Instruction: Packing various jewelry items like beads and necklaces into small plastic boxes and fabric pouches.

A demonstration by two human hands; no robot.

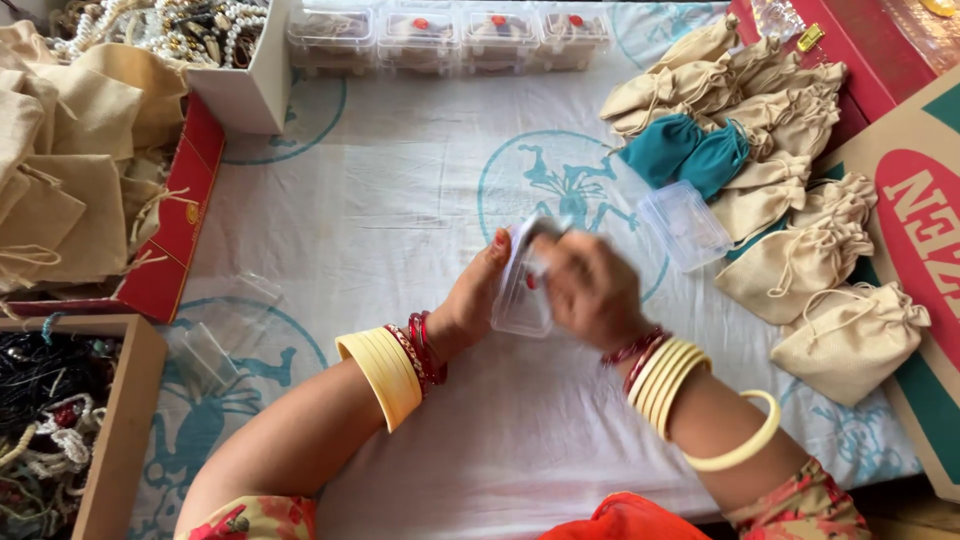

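Observation:
My left hand (470, 298) and my right hand (588, 290) both grip a small clear plastic box (522, 290) over the middle of a white cloth with blue prints (400, 190). The left thumb rests on the box's upper edge; the right hand is blurred and covers its right side. Something red shows faintly inside the box. Both wrists carry cream and red bangles. A second clear plastic box (684, 224) lies just to the right, apart from my hands.
Beige drawstring pouches (800, 265) and two teal pouches (688, 152) lie at right beside a cardboard carton (925, 230). A row of clear boxes (450, 38) stands at the back. Burlap pouches (70, 170), a bead box (180, 30) and a wooden tray of cords (50, 420) sit at left.

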